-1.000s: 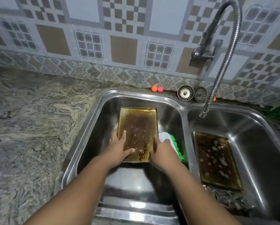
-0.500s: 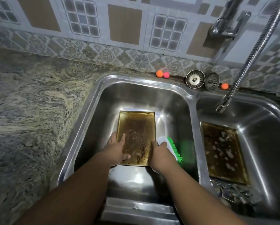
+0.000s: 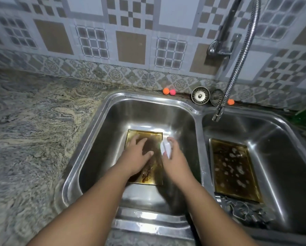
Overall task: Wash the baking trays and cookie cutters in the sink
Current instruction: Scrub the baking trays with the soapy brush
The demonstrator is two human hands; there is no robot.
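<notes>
Landmark: sink divider (image 3: 203, 148).

Left of the divider, a stained baking tray (image 3: 153, 172) lies flat on the basin floor. The left hand (image 3: 137, 157) presses on it, fingers straight and spread. The right hand (image 3: 175, 160), nearer the divider, has its fingers curled round a white brush (image 3: 165, 148) at the tray's right edge; motion blur hides the bristles. Right of the divider lies a second tray (image 3: 234, 169), with cookie cutters (image 3: 242, 210) at its near end.
</notes>
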